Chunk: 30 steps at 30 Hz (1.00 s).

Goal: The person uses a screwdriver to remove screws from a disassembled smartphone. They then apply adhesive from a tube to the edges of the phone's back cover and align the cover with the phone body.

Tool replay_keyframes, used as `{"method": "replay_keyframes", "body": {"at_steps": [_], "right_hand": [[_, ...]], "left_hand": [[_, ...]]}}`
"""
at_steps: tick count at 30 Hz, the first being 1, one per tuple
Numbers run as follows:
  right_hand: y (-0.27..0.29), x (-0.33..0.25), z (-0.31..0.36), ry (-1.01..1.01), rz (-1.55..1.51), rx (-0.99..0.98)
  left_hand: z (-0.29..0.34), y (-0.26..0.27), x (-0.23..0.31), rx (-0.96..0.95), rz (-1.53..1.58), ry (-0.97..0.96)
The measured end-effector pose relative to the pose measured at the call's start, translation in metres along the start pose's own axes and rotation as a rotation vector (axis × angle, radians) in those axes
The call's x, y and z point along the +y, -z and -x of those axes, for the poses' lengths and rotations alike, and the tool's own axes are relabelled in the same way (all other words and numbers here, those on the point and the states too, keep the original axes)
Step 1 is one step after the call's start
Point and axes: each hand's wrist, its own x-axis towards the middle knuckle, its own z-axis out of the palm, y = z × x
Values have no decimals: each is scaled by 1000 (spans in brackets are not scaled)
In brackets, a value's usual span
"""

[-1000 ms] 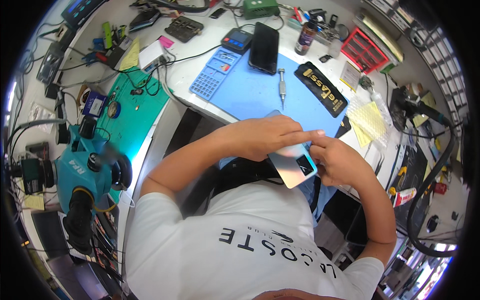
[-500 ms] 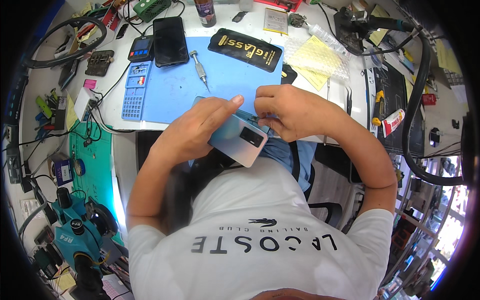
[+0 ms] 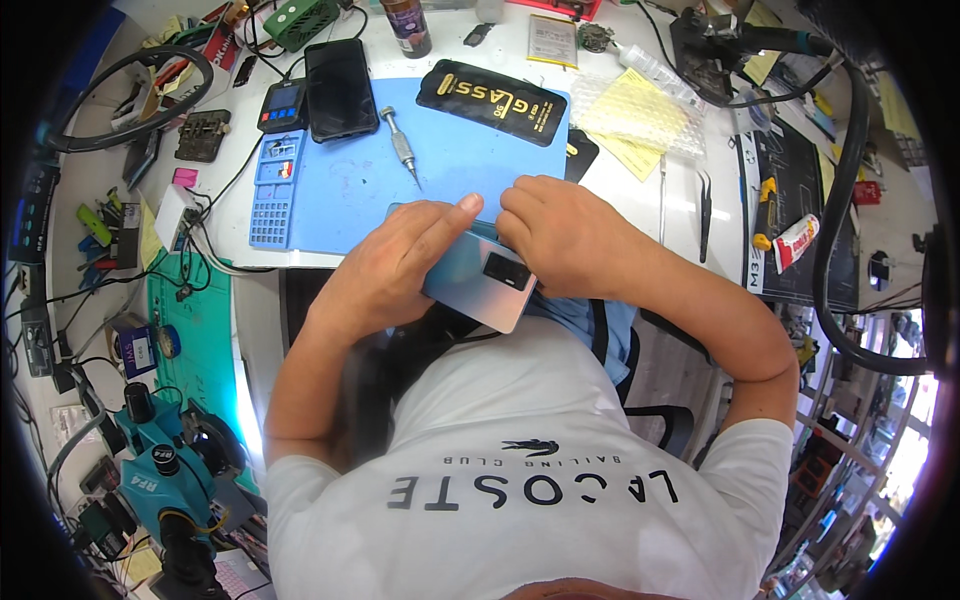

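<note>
A smartphone [image 3: 470, 288] with a shiny silver-blue back and a dark camera block is tilted in front of me, over the near edge of the bench. Around its left side, my left hand [image 3: 405, 250] is closed, its thumb pointing up along the far edge. My right hand [image 3: 555, 235] is bent over the phone's far right edge, fingers curled and closed. Its fingertips are hidden, so what they pinch does not show. Beyond the hands, a precision screwdriver [image 3: 400, 148] lies on a blue work mat [image 3: 345, 190].
A dark phone [image 3: 340, 90] and blue parts tray [image 3: 270, 195] lie at the mat's left. A black glass-protector packet [image 3: 490, 100] lies behind, bubble wrap [image 3: 645, 110] to its right. Tweezers [image 3: 705, 215] and a glue tube [image 3: 797, 243] are farther right; a teal microscope [image 3: 170, 470] stands lower left.
My right hand has shifted slightly left and closed over the phone's far edge, covering the inner parts seen there before. The left hand keeps its hold on the phone.
</note>
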Motion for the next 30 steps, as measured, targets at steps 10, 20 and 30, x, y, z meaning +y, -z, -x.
{"method": "replay_keyframes", "body": {"at_steps": [10,20,30], "right_hand": [[-10,2,3,-75,-14,116],[25,2,-2,-367,-516,-68],[28,36,5,-497,-609,13]], "left_hand": [[1,-7,0,128,-79,-107],[5,-5,0,191,15,-251],[6,4,10,152,-17,-281]]}}
